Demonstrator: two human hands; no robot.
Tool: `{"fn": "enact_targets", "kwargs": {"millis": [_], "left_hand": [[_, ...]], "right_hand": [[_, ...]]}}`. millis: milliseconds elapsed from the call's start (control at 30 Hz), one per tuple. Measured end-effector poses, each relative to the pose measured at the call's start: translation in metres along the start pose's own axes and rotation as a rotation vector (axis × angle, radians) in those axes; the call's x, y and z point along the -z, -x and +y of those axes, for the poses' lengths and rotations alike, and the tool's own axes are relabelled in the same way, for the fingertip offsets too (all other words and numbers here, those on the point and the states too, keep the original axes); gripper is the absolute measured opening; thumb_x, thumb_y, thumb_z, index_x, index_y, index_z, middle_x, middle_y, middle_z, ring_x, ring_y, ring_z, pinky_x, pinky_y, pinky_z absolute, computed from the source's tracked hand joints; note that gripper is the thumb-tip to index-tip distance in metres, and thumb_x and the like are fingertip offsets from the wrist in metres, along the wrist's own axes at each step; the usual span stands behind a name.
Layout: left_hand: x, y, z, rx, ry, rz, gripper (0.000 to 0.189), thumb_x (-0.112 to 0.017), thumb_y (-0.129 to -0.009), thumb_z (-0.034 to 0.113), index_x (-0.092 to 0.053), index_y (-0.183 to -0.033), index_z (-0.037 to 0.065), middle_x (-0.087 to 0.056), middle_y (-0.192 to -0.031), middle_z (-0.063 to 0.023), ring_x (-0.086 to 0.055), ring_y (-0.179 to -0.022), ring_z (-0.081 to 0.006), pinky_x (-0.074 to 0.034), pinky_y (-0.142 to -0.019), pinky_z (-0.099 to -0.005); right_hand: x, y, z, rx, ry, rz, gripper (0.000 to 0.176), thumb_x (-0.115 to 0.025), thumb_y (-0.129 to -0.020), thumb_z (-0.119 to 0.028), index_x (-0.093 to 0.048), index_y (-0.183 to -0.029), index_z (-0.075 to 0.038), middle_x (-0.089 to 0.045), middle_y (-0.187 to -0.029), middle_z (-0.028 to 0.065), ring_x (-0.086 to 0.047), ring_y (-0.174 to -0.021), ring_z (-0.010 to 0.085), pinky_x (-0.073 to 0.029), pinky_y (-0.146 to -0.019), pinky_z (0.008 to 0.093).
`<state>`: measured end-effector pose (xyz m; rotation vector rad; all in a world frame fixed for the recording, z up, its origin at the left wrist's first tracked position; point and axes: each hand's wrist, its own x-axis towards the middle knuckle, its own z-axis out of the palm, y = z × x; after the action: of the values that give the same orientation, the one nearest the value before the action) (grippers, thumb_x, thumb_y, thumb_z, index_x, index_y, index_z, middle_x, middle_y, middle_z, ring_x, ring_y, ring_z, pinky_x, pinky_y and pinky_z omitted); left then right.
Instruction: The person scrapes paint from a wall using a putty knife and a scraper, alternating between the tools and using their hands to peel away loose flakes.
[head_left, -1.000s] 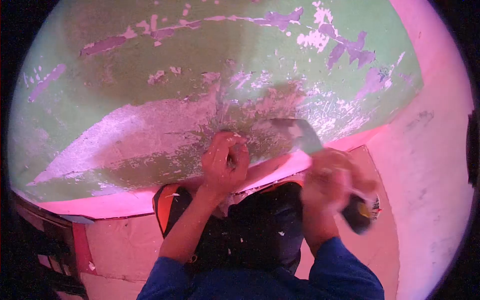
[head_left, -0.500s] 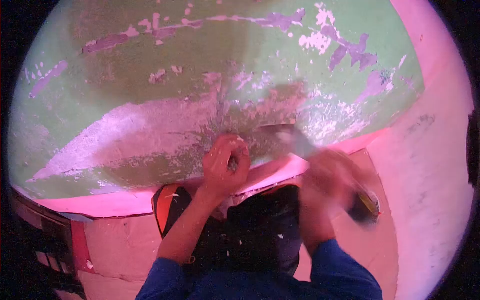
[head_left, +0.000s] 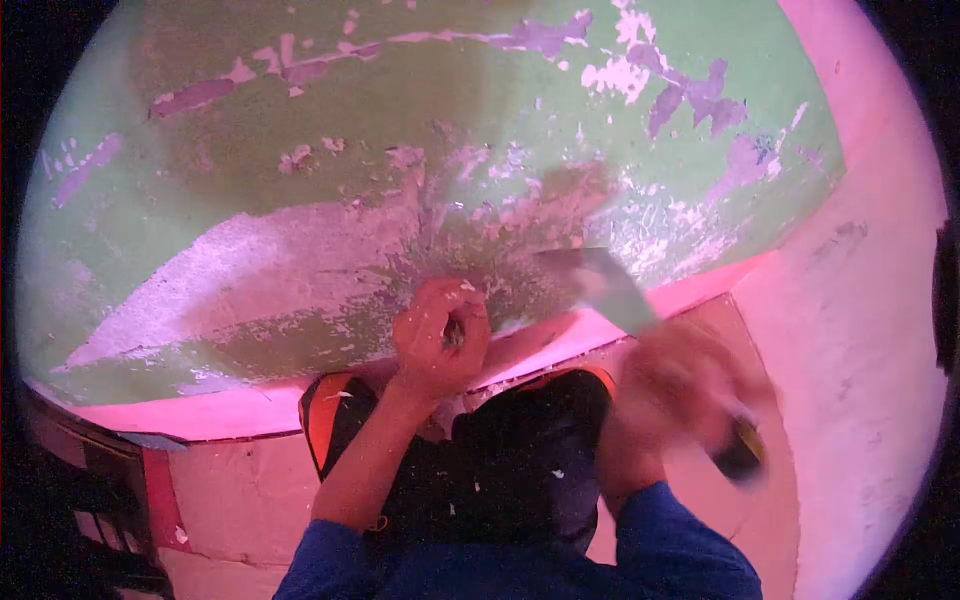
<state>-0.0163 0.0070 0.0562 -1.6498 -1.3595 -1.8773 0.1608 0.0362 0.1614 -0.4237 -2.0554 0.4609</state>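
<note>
My right hand (head_left: 680,390), blurred by motion, is closed round the handle of a broad-bladed scraper (head_left: 610,290). The dark, yellow-marked end of its handle sticks out below the hand. Its flat blade points up and left, overlapping the lower part of the wall (head_left: 300,250). My left hand (head_left: 440,330) is curled into a fist close to the wall's lower edge. Something greyish shows inside the fist, but I cannot tell what it is. Green paint covers much of the wall, with pale, scraped patches around both hands.
A pink strip (head_left: 200,412) runs along the wall's foot. To the right rises a pale pink wall (head_left: 870,300). My knees in dark trousers (head_left: 520,450), dotted with paint flakes, are below the hands. A dark slatted object (head_left: 85,480) stands at lower left.
The scraper and my right hand have shifted slightly right and down. My left fist has moved a little left and down, still closed. The view has shifted slightly.
</note>
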Motion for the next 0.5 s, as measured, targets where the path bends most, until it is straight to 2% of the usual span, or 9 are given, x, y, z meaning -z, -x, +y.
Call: {"fn": "enact_targets", "kwargs": {"millis": [133, 167, 233, 467, 500], "left_hand": [[-0.004, 0.003, -0.004, 0.058, 0.05, 0.072, 0.011, -0.058, -0.07, -0.004, -0.055, -0.079, 0.002, -0.058, -0.076, -0.0108, -0.051, -0.049, -0.012, -0.039, -0.042, -0.0229], [-0.002, 0.004, -0.001, 0.058, 0.054, 0.071, 0.011, -0.058, -0.07, -0.004, -0.055, -0.079, 0.002, -0.058, -0.076, -0.0108, -0.051, -0.049, -0.012, -0.039, -0.042, -0.0229], [0.002, 0.0, 0.0, -0.001, -0.01, 0.025, 0.012, -0.058, -0.069, -0.004, -0.055, -0.08, 0.001, -0.058, -0.076, -0.0107, -0.051, -0.049, -0.013, -0.039, -0.042, -0.0228], [-0.001, 0.001, -0.003, 0.004, -0.018, 0.023, 0.014, -0.057, -0.068, -0.005, -0.055, -0.081, 0.001, -0.057, -0.075, -0.0101, -0.051, -0.049, -0.0131, -0.039, -0.042, -0.0232], [-0.001, 0.001, -0.002, -0.009, -0.01, 0.026, 0.015, -0.057, -0.068, -0.005, -0.055, -0.081, 0.002, -0.057, -0.075, -0.01, -0.051, -0.049, -0.013, -0.039, -0.042, -0.0232]], "right_hand": [[0.009, -0.002, -0.006, -0.036, 0.196, -0.297, 0.015, -0.054, -0.08, -0.021, -0.051, -0.079, -0.007, -0.055, -0.072, 0.007, -0.055, -0.066, 0.0204, -0.045, -0.063, 0.0346], [-0.064, 0.041, 0.055, -0.18, -0.178, 0.579, 0.018, -0.052, -0.079, -0.022, -0.049, -0.069, -0.008, -0.054, -0.071, 0.0098, -0.055, -0.067, 0.0218, -0.044, -0.064, 0.0361], [-0.06, 0.038, 0.044, -0.153, -0.246, 0.609, 0.016, -0.052, -0.078, -0.021, -0.05, -0.068, -0.009, -0.054, -0.071, 0.009, -0.054, -0.067, 0.0207, -0.044, -0.064, 0.0353], [-0.027, 0.021, -0.031, -0.137, -0.679, 0.823, 0.005, -0.054, -0.069, -0.019, -0.056, -0.066, -0.016, -0.055, -0.069, 0.0035, -0.053, -0.069, 0.0129, -0.045, -0.062, 0.03], [0.013, 0.053, 0.004, 0.123, -0.913, 0.55, 0.014, -0.055, -0.068, -0.018, -0.059, -0.081, -0.013, -0.058, -0.079, 0.005, -0.055, -0.08, 0.0157, -0.045, -0.068, 0.0336]]}}
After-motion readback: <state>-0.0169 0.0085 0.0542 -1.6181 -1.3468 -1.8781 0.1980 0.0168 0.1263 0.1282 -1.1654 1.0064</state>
